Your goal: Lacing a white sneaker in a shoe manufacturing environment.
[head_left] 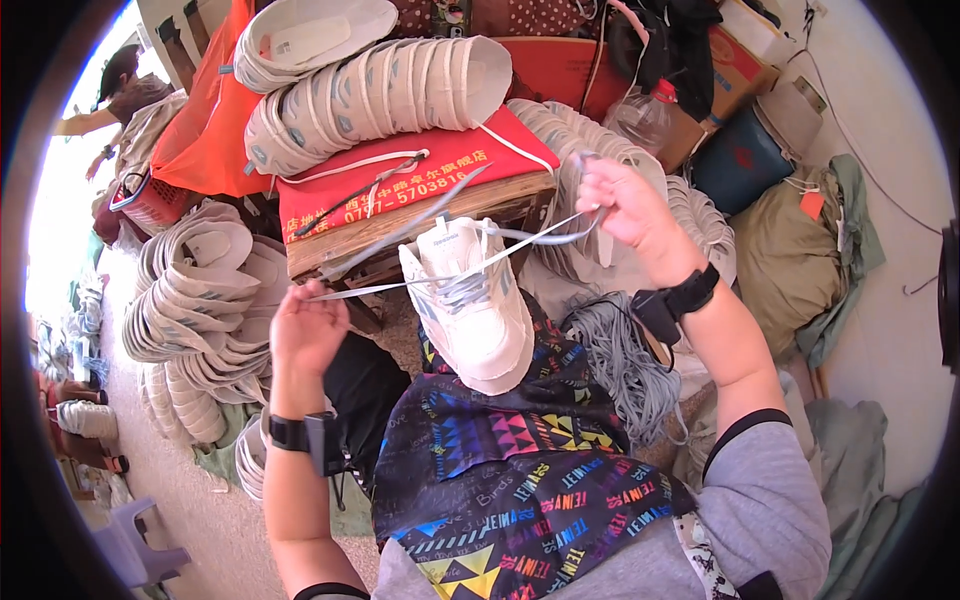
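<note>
A white sneaker-style shoe upper (478, 340) with grey-blue trim stands toe toward me above my lap, its front partly laced. My left hand (308, 335), left of the shoe, pinches a pale shoelace (385, 288) between closed fingertips. To the upper right, my right hand (622, 205) is raised with its fingers closed on the lace, which stretches across the shoe between both hands. A grey length of lace (545, 240) also hangs by the right hand. Another grey strand is smeared by motion over the table edge.
Nested shoe uppers (390, 95) lie on a wooden table (430, 210) with a red cover (350, 200). More stacks (195, 290) sit at left. Grey laces (625, 360) hang beside my patterned apron (520, 480). A plastic bottle (648, 115) and a sack (790, 255) stand at right.
</note>
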Demonstrator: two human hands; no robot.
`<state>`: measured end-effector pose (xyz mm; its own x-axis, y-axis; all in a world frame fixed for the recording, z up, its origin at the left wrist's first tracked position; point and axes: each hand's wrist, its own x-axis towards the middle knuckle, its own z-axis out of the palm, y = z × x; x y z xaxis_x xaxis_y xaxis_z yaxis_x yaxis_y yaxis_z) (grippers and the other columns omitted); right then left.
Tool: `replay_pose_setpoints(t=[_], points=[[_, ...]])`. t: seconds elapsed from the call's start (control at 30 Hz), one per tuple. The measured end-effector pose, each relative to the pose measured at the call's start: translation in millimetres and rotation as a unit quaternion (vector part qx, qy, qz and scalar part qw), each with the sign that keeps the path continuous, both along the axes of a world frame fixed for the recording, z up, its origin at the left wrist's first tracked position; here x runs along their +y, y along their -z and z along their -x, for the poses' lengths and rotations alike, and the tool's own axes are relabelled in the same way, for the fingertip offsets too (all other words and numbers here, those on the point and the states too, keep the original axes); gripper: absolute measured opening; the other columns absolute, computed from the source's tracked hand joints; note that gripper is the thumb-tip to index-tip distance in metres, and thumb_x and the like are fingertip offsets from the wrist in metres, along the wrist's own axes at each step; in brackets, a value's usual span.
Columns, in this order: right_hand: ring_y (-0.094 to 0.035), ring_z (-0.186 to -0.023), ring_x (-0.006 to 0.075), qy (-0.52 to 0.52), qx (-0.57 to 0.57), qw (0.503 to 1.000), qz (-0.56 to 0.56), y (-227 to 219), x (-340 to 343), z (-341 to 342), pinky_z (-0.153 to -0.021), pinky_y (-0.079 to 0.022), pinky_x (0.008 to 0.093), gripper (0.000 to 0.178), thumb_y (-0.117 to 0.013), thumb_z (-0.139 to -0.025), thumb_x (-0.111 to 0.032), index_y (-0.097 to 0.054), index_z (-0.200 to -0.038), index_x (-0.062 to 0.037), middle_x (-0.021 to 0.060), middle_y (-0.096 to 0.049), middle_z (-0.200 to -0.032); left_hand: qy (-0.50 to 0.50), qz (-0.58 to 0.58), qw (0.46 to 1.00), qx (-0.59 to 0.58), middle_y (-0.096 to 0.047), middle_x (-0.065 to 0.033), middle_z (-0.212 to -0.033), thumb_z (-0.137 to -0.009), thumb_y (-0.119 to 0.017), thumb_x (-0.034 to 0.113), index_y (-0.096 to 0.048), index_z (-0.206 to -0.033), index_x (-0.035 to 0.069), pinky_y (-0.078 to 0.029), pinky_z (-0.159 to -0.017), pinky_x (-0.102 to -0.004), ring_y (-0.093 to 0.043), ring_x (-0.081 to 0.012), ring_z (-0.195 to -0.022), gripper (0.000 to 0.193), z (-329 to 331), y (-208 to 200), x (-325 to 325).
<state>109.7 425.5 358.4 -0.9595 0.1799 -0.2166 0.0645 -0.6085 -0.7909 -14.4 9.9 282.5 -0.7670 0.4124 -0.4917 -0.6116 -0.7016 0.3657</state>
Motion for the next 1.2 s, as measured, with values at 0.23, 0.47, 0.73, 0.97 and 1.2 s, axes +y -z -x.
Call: replay_pose_setpoints(t=[0.23,0.47,0.73,0.97,1.2], points=[[-0.040,-0.048,0.0092,0.193,-0.030,0.977,0.086,-13.4,124.7,-35.8,-0.065,-0.043,0.0270,0.016,-0.048,-0.096,-0.005,-0.050,-0.110,0.0034,-0.0035,-0.042,-0.060,-0.020,-0.017,0.999,0.046,-0.038,0.0024,-0.064,-0.092,-0.048,0.008,-0.051,-0.078,0.008,-0.030,-0.054,-0.0266,-0.034,-0.0120,-0.056,0.015,84.4,55.1,-180.6],[-0.034,-0.043,0.0080,0.346,0.001,0.931,0.114,-22.9,208.6,-78.9,-0.056,-0.038,0.0264,0.029,-0.046,-0.102,-0.027,-0.054,-0.106,0.0005,-0.0049,-0.035,-0.051,-0.296,0.111,0.949,-0.005,-0.044,0.0029,-0.065,-0.096,-0.044,0.010,-0.053,-0.081,0.008,-0.023,-0.042,-0.0253,-0.029,-0.0086,-0.047,0.017,91.7,69.0,-368.0],[-0.031,-0.045,0.0051,0.295,-0.112,0.949,-0.005,13.8,175.2,-80.5,-0.040,-0.027,0.0210,0.024,-0.058,-0.094,-0.026,-0.060,-0.096,-0.0013,-0.0062,-0.038,-0.059,-0.128,0.710,0.562,0.405,-0.050,0.0006,-0.078,-0.096,-0.048,0.015,-0.064,-0.101,0.006,-0.034,-0.046,-0.0242,-0.041,-0.0061,-0.057,0.019,58.2,90.8,-200.5],[-0.044,-0.058,0.0052,-0.053,-0.111,0.937,-0.327,56.5,-35.6,-18.6,-0.049,-0.036,0.0194,0.022,-0.051,-0.097,-0.025,-0.063,-0.101,-0.0066,-0.0016,-0.055,-0.073,0.104,0.397,0.817,0.405,-0.059,-0.0017,-0.071,-0.102,-0.045,0.024,-0.061,-0.102,0.005,-0.039,-0.053,-0.0221,-0.048,-0.0066,-0.059,0.025,-31.8,16.7,40.1],[-0.055,-0.071,0.0094,-0.122,0.059,0.810,-0.571,73.2,-87.9,-4.6,-0.067,-0.046,0.0274,0.029,-0.047,-0.100,-0.027,-0.064,-0.091,-0.0055,-0.0002,-0.059,-0.074,0.197,0.371,0.818,0.392,-0.056,0.0014,-0.073,-0.104,-0.042,0.024,-0.061,-0.099,0.003,-0.039,-0.057,-0.0215,-0.045,-0.0055,-0.060,0.029,-50.5,22.9,83.0]])
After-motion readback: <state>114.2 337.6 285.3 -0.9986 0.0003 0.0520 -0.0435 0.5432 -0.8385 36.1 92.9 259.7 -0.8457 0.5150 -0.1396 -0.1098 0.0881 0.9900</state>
